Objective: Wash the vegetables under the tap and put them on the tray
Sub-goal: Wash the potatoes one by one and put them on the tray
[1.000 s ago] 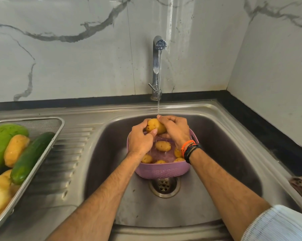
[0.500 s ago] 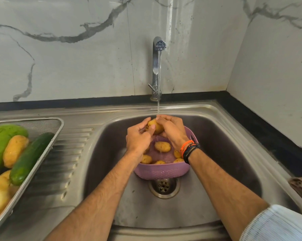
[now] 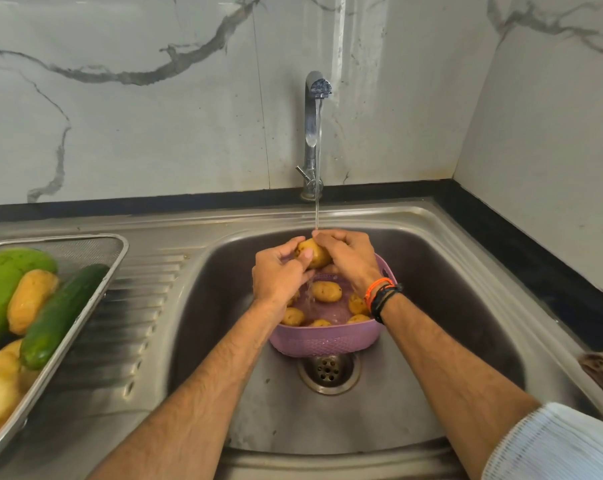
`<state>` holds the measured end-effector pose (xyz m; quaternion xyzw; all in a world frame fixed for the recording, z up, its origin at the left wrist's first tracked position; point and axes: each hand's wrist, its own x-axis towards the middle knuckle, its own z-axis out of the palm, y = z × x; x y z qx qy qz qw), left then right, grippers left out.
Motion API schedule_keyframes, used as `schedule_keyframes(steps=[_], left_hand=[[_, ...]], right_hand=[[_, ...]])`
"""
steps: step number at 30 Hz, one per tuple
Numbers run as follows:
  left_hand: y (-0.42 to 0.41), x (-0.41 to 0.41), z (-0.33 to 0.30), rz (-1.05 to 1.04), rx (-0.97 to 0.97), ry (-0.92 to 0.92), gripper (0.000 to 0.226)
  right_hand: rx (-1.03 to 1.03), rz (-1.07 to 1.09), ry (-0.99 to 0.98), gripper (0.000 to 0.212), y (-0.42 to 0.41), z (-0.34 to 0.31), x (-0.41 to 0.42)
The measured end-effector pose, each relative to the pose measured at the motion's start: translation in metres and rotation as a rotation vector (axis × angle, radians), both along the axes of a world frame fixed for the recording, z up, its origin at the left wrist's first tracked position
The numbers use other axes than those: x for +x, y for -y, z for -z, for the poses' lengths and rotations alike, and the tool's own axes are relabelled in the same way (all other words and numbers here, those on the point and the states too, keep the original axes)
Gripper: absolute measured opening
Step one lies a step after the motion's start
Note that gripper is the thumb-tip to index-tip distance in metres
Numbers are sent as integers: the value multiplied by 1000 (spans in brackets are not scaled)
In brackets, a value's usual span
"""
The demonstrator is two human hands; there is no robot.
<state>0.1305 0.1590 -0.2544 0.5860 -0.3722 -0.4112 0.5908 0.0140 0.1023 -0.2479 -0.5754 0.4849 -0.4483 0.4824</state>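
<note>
Yellow potato (image 3: pixel 313 255) gripped by left hand (image 3: pixel 278 275) and right hand (image 3: pixel 348 258) (under tap (image 3: pixel 313 133)).

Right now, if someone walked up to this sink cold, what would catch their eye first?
Most likely the potato gripped by both the left hand and right hand under the running tap, at the middle of the steel sink. Just below sits a pink basket holding more potatoes, over the drain. At far left, a metal tray holds a dark green cucumber among other produce.

Even, soft light, sharp centre (edges bow outward), glare streak on the wall (image 3: pixel 340 46).
</note>
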Motion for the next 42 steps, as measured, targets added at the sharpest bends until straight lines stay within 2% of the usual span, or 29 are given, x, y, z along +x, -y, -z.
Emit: schedule_keyframes(steps=[3,5,7,9,12,15,17,19,21,23,26,27,29,31,33,34,36,38,40,42], left_hand=[[8,2,11,9,50,94,44],[4,0,4,1,25,76,40],[0,-1,0,-19,22,6,36],[1,0,2,-14,21,-5,37],[1,-2,2,3,5,94,37],[4,-1,7,17,39,197,40],[2,0,3,-8,18,130,37],[0,1,-1,-40,25,16,37],[0,1,0,-43,30,-24,38],[-2,0,-1,-39,8,54,37],[-3,-3,2,-9,-27,335,38],[-3,-4,2,-8,-45,360,38],[-2,-3,1,-34,-35,276,39],[0,0,0,-64,1,99,40],[0,1,0,-71,27,27,37],[-1,1,-1,-73,26,62,37],[-1,0,1,-48,-15,248,39],[-2,-2,3,-45,-79,393,44],[-2,-3,2,-54,-91,399,47],[-3,-2,1,-70,-102,371,50]], right_hand=[[-81,169,-102,29,-5,-1,3],[-42,91,-112,27,-3,-2,4],[53,-58,-25,18,1,-4,0],[118,-121,55,19,4,-2,-4],[58,-7,14,16,2,2,-1],[17,146,-77,27,-1,3,5],[42,59,-69,24,1,1,5],[106,-94,25,13,2,-1,3],[144,-141,77,9,6,0,2],[128,-90,74,10,6,2,3],[72,107,-34,26,3,5,7],[68,136,-62,29,1,4,6],[103,47,-32,25,4,3,5],[160,-91,72,14,4,-1,5],[189,-135,131,13,5,-3,4],[185,-127,136,13,5,-3,5],[162,-60,99,16,4,0,7],[154,22,11,27,5,1,10],[198,55,9,41,10,2,12],[257,51,37,43,11,0,12]])
